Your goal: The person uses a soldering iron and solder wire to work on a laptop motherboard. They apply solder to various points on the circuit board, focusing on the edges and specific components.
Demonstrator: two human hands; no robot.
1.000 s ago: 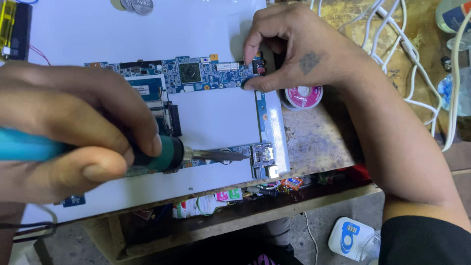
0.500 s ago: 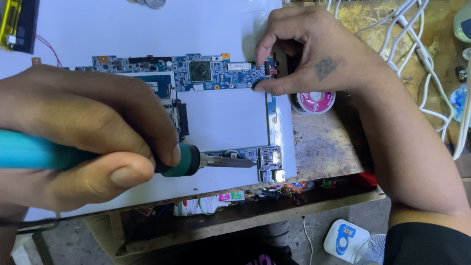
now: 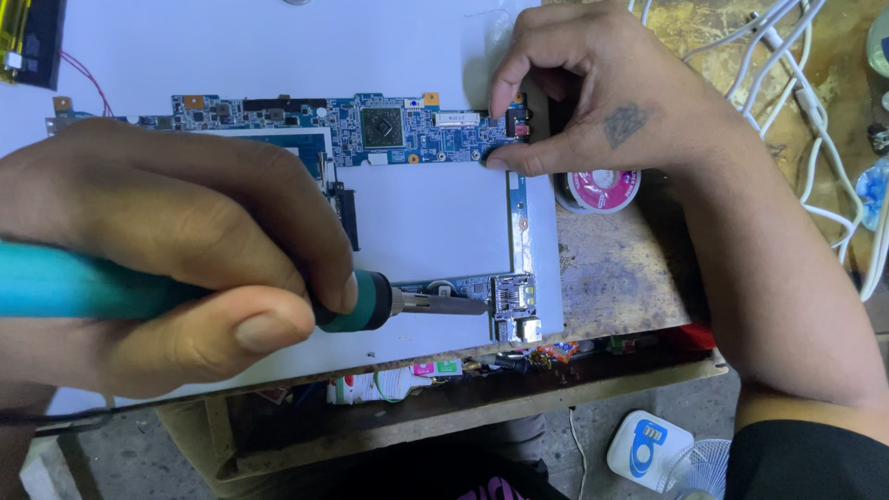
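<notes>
While the left hand (image 3: pixel 176 268) grips a teal soldering iron (image 3: pixel 370 301), its tip seemingly touching the metal connector (image 3: pixel 514 306), the right hand (image 3: pixel 593 93) pinches the blue circuit board (image 3: pixel 407 130) at its upper right corner on the white surface (image 3: pixel 278 46).

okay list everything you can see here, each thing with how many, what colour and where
circuit board: one, blue, on the white sheet
white sheet: one, under the board
soldering iron: one, teal handle, tip at the board's lower right connector
metal connector: one, silver, board's lower right corner
solder spool: one, pink, right of the board
cables: several, white, upper right
left hand: grips the iron
right hand: pinches the board's upper right corner
</notes>
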